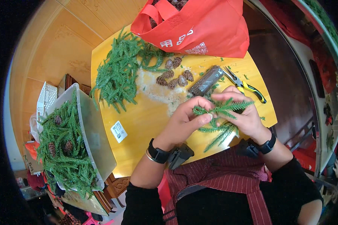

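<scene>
My left hand (193, 116) pinches the stem end of a green artificial pine sprig (224, 135) between thumb and fingers. On the other side my right hand (248, 112) is curled around the same sprig, with needles poking out past its fingers. Both hands are above the near right part of the yellow table (154, 146). Just beyond them lie a dark brown bundle in clear wrapping (206, 80) and long-nose pliers (246, 85) with yellow and black handles, jaws apart. Several brown pine cones (172, 77) are scattered left of the bundle.
A pile of green pine garland (120, 67) covers the table's far left. Behind the cones stands a red bag (210, 30) holding more cones. Left of the table, a clear plastic bin (92, 138) is full of pine sprigs and cones. A white label (118, 131) lies near the left edge.
</scene>
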Available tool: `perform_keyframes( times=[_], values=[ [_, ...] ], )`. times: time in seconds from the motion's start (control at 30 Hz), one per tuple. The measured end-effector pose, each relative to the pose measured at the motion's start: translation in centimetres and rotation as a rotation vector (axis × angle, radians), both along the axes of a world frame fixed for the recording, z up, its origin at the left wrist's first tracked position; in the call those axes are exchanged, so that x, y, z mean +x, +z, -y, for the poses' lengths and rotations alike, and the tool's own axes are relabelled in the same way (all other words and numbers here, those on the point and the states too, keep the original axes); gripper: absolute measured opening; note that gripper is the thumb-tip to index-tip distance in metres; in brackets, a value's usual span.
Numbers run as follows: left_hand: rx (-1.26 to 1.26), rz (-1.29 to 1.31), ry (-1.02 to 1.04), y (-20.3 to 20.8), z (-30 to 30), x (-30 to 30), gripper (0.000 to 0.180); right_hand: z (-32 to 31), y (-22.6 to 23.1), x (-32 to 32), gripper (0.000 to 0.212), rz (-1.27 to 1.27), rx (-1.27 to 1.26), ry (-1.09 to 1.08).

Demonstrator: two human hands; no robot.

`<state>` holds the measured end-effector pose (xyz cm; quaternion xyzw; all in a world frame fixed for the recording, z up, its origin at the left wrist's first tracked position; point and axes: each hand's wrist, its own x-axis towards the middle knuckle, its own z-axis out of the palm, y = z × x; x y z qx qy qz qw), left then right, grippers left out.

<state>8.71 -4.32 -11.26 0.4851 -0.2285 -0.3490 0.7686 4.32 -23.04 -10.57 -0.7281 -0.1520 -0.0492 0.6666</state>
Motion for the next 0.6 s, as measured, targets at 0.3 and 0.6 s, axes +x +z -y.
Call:
perform_keyframes(
  times=[0.3, 0.6],
  values=[
    [0.077, -0.135, -0.151, 0.2, -0.7, 0.0, 0.019, 0.0, 0.7, -0.5, 0.022, -0.108, 0.09, 0.234],
    [0.037, -0.137, -0.215, 0.6, 0.3, -0.4, 0.019, 0.0, -0.1, -0.6, 0.005, -0.17, 0.229, 0.215]
  ],
)
